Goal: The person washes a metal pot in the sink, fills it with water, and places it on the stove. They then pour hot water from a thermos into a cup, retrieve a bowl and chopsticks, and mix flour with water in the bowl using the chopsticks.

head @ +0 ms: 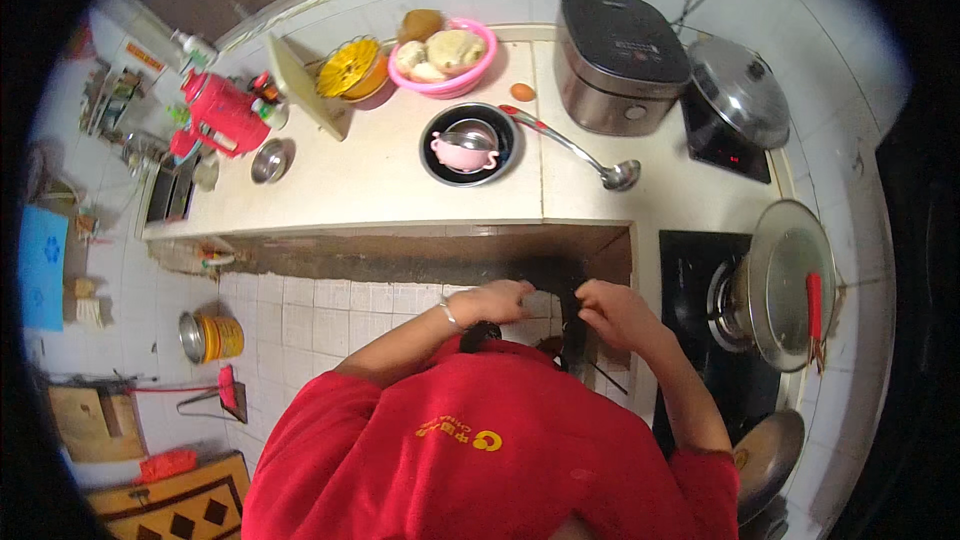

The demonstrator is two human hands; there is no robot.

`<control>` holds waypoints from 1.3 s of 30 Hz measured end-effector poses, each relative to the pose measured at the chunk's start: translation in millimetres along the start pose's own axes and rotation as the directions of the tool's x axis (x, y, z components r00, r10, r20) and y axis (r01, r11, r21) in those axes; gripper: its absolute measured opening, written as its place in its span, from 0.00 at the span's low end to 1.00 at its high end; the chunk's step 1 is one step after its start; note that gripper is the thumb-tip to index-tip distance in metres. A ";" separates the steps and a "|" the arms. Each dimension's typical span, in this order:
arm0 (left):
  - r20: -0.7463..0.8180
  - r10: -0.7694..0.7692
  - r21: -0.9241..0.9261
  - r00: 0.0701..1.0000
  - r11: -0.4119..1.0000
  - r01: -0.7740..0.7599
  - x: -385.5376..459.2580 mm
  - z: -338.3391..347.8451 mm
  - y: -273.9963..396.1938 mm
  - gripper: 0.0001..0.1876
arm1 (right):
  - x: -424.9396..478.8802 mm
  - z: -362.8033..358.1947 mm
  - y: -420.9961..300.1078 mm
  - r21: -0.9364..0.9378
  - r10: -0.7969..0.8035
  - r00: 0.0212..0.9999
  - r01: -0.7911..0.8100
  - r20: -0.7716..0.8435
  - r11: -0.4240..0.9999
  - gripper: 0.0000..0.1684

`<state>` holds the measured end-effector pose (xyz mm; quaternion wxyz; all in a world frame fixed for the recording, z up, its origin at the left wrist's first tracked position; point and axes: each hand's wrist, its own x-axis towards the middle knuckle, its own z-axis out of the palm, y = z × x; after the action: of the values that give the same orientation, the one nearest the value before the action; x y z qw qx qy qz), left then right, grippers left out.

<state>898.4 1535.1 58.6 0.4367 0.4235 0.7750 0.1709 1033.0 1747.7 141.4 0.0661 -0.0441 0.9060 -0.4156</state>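
Note:
My left hand [496, 303], with a pale bracelet at the wrist, is before my red shirt, its fingers bent. To its right is my right hand [616, 315], its fingers curled beside a dark shape at the counter's front edge. Whether either hand holds anything cannot be told. Beyond them on the white counter [360, 184], a dark-lined metal bowl [431, 165] holds a pink-handled bowl [465, 154]. A steel ladle [576, 151] with a red-trimmed handle lies by its rim, near a brown egg [523, 92]. Neither hand touches these.
A rice cooker [622, 60], an induction cooker [726, 159] with a lidded pan [739, 94], and a black gas hob [682, 270] with a covered pot [791, 285] stand right. A pink basket of food [442, 86], a red thermos [225, 111] and a small metal bowl [271, 162] stand left.

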 end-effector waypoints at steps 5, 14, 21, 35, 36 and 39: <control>-0.126 -0.389 -0.958 0.913 0.286 -0.010 -34.7 -48.0 -78.9 0.32 | 87.9 42.8 26.8 0.546 0.301 0.947 -0.313 0.116 0.777 0.21; -0.154 -0.397 -0.988 0.905 0.051 -0.145 15.8 -134.2 -164.5 0.29 | 227.4 70.0 40.2 0.836 0.598 0.801 -0.352 0.036 0.422 0.28; -0.287 -0.359 -0.943 0.888 -0.060 -0.328 44.5 -149.6 -178.8 0.28 | 285.3 85.2 38.7 0.017 0.147 0.752 -0.178 -0.642 0.984 0.21; -0.346 -0.642 -0.923 0.684 0.103 -0.370 -100.4 -154.6 -202.7 0.33 | 428.0 149.3 -30.6 -0.466 0.204 0.966 -0.108 0.160 0.878 0.18; -0.331 -0.704 -0.913 0.628 0.071 -0.402 -113.7 -149.5 -212.4 0.33 | 436.7 164.0 -45.8 -0.430 0.151 0.968 -0.053 0.199 0.901 0.17; -0.371 -0.810 -0.868 0.455 0.129 -0.479 -161.3 -129.3 -240.2 0.33 | 452.5 196.0 -122.1 -0.210 0.230 0.875 -0.152 0.425 0.966 0.15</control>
<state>712.3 1278.7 64.5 0.1539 -0.2439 0.6052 0.7420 620.0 1460.7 70.0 0.3088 -0.0539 0.8986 -0.3069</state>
